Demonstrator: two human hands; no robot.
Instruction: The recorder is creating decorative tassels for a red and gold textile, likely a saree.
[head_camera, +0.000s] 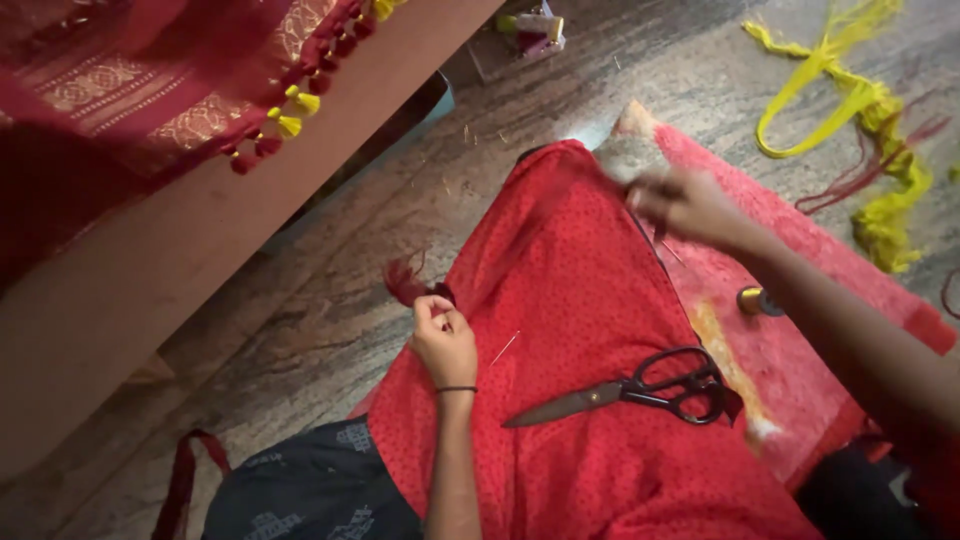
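Note:
A red dotted cloth (580, 300) lies draped over my lap and the floor. My left hand (443, 338) is closed at the cloth's left edge, pinching a small maroon tassel (405, 280) of threads. A thin needle (505, 348) lies on the cloth just right of that hand. My right hand (685, 205) is blurred, fingers pinched together at the cloth's far edge; a thread in it cannot be made out. Black-handled scissors (625, 392) rest on the cloth between my arms.
A maroon and gold fabric with red and yellow tassels (285, 105) hangs over a brown bench at the left. Yellow and maroon thread scraps (865, 110) lie on the stone floor at the right. A small thread spool (757, 300) sits on a red mat.

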